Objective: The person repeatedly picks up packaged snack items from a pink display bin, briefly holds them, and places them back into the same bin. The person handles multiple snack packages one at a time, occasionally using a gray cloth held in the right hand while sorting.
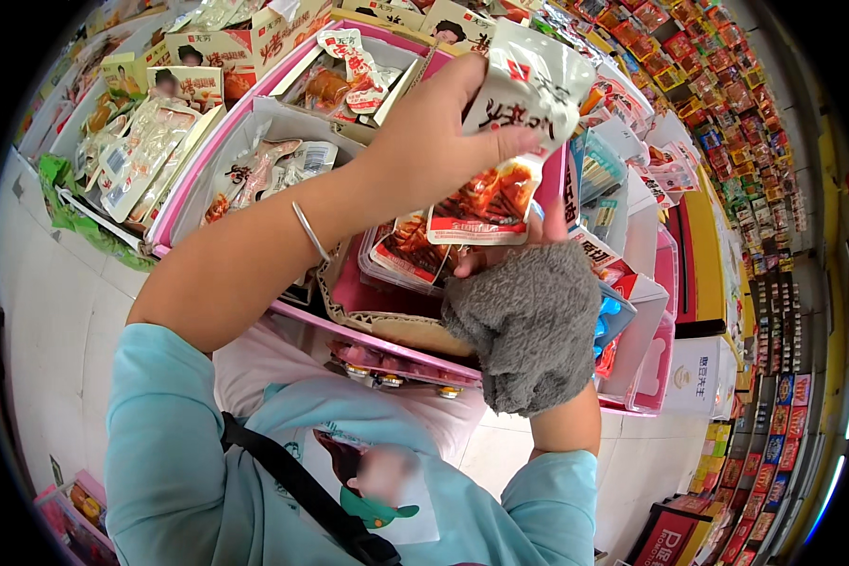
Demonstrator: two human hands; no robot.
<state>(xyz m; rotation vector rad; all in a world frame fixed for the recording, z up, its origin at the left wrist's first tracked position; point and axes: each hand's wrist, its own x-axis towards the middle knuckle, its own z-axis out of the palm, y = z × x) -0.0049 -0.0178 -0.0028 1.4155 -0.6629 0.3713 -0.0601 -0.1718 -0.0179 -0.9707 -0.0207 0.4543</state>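
Observation:
My left hand (434, 141) is closed on a food packet (486, 203), its thumb across the front. The packet has a silvery white top and a picture of browned meat below, and it hangs tilted over the display bins. Just below it is my right hand (554, 226), mostly covered by a grey fluffy cloth (528, 325); a few fingertips show beside the packet's lower edge. Under the packet, a clear plastic tub (401, 278) with a similar packet (410, 247) stands in a pink bin (297, 311). How the right fingers grip the cloth is partly hidden.
A cardboard tray edge (387, 330) lines the bin's near side. White bins (255, 123) of packets stand to the left, and open boxes (599, 179) to the right. A green plastic bag (90, 226) hangs at far left. Shelves of snacks (698, 75) run along the right.

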